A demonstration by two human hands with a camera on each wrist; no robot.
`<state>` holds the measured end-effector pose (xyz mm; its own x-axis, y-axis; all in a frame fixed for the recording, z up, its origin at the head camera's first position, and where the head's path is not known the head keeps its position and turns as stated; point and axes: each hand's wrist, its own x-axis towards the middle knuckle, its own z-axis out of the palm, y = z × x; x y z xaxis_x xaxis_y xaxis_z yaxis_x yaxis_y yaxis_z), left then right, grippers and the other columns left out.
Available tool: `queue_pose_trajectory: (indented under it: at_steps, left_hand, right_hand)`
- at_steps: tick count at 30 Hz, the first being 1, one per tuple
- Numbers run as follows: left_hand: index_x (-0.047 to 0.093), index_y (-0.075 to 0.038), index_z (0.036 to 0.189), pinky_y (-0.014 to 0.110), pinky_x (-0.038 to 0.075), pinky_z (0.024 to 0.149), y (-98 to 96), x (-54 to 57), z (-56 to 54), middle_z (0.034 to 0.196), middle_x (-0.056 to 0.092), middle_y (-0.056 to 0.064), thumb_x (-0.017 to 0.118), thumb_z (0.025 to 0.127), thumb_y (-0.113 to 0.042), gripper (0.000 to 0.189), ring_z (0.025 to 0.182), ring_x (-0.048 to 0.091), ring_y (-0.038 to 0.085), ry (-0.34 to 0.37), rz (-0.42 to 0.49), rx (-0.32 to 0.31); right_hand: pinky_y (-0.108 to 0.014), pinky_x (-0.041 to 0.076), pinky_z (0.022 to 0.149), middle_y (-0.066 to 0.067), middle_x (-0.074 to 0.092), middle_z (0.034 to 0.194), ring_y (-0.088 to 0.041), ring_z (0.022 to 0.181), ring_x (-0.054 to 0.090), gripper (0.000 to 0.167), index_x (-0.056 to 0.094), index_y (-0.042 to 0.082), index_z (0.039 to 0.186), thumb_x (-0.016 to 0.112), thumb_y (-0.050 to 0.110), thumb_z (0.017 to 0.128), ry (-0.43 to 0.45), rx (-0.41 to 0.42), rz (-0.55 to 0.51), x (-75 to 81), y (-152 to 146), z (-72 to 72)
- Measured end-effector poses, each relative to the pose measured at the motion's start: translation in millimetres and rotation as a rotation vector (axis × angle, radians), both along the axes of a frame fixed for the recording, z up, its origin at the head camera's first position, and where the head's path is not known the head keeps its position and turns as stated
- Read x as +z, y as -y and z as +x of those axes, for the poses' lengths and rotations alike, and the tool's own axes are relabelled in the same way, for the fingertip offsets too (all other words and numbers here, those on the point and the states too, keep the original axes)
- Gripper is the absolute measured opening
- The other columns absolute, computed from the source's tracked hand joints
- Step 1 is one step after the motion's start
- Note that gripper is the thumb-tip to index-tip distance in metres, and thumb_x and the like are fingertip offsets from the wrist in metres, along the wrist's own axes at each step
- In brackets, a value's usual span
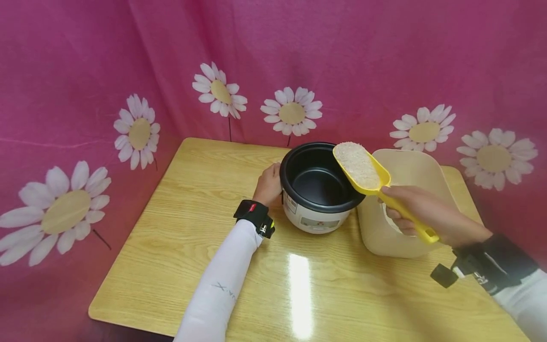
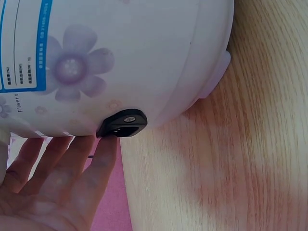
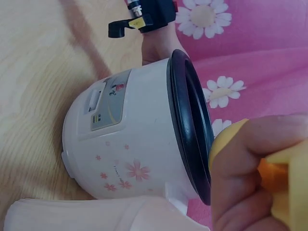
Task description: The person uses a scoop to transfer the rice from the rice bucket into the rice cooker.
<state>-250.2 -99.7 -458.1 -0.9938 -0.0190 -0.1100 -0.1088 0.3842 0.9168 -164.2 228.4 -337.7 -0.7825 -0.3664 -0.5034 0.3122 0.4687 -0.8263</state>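
Note:
A white rice cooker (image 1: 318, 223) with a black inner pot (image 1: 321, 185) stands on the table, its lid off. My left hand (image 1: 268, 184) holds it by its left side, with the fingers (image 2: 103, 156) against the wall near a black power socket (image 2: 126, 124). In my right hand (image 1: 416, 209) is the handle of a yellow scoop (image 1: 384, 176), the fingers curled round it. Pale grains, like rice (image 1: 358, 164), heap the scoop, whose bowl overlaps the pot's right rim in the head view. The right wrist view shows the cooker's front panel (image 3: 110, 103).
Right of the cooker, partly under my right hand, stands a cream plastic bin (image 1: 373, 232). The wooden table (image 1: 192, 209) ends at the back against a pink curtain (image 1: 350, 61) printed with daisies. Black camera straps (image 1: 252, 213) sit on both wrists.

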Motion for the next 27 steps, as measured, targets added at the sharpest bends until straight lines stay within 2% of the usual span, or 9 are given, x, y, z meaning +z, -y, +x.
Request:
queue_pose_trajectory:
  at_steps: [4,9,14,22,27]
  left_hand:
    - [0.058,-0.011,0.143,0.049,0.047,0.112,0.6,-0.5,0.1,0.143,0.062,0.01,0.03,0.113,-0.043,0.052,0.134,0.057,0.028,-0.004,0.007,-0.002]
    - [0.05,-0.013,0.153,0.049,0.04,0.122,0.9,-1.6,0.1,0.157,0.053,0.007,0.03,0.113,-0.044,0.054,0.149,0.047,0.026,0.014,0.034,-0.015]
    - [0.049,-0.015,0.154,0.049,0.039,0.123,2.0,-1.2,0.8,0.158,0.052,0.006,0.031,0.112,-0.047,0.056,0.15,0.046,0.026,0.024,0.042,-0.012]
    - [0.057,-0.013,0.145,0.048,0.045,0.116,3.3,-2.6,0.0,0.145,0.062,0.008,0.03,0.113,-0.045,0.053,0.138,0.055,0.026,0.01,0.04,-0.008]
    - [0.054,-0.015,0.15,0.049,0.04,0.122,2.7,-2.7,0.1,0.154,0.056,0.006,0.031,0.113,-0.043,0.052,0.148,0.049,0.026,0.007,0.044,-0.003]
  right_hand:
    - [-0.028,0.043,0.05,0.004,0.049,0.071,-0.012,0.054,0.047,0.047,0.046,0.007,0.105,0.044,0.054,0.108,-0.007,0.039,0.049,1.5,9,-5.4]
    - [-0.027,0.04,0.05,0.002,0.047,0.072,-0.014,0.056,0.045,0.047,0.043,0.006,0.103,0.047,0.053,0.107,0.002,0.06,0.085,0.3,18,-10.6]
    - [-0.027,0.039,0.052,0.0,0.044,0.071,-0.015,0.056,0.042,0.046,0.042,0.005,0.1,0.047,0.051,0.108,-0.02,0.077,0.118,-1.1,24,-15.5]
    - [-0.03,0.041,0.055,-0.003,0.044,0.072,-0.016,0.057,0.041,0.042,0.041,0.005,0.098,0.048,0.045,0.109,-0.059,0.095,0.154,-1.7,33,-19.6]
    - [-0.031,0.041,0.055,-0.003,0.044,0.074,-0.016,0.058,0.041,0.043,0.041,0.004,0.101,0.048,0.045,0.108,-0.061,0.103,0.158,-3.8,36,-21.3]
